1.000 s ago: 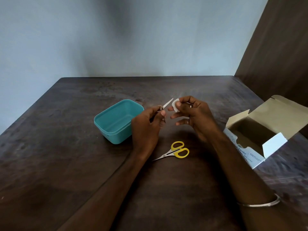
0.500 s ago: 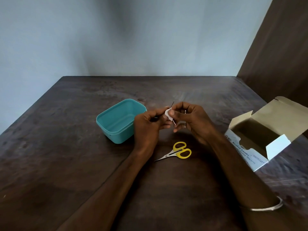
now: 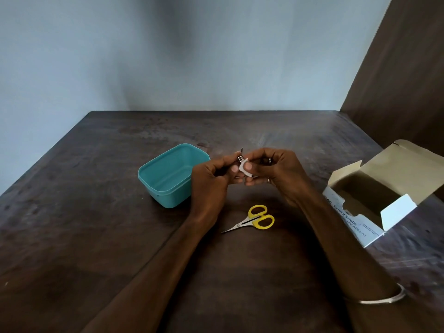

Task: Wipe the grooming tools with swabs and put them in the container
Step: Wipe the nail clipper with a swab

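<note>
Dim, soft, even light; a vague dark shadow on the wall (image 3: 177, 39); wide-angle bending at edges.

Left of centre sits a plain teal container (image 3: 168, 175). The scissors (image 3: 252, 221) below centre have yellow handles and silvery blades. A white swab (image 3: 245, 169) shows at centre. The box (image 3: 374, 203) at the right edge is white with blue lettering, tan inside. The table (image 3: 96, 236) is mottled dark brown.

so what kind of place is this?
Probably a plain room at home, not a workshop: a bare dark wooden table against a blank painted wall, with only a teal container and alcohol swab box out.
</note>
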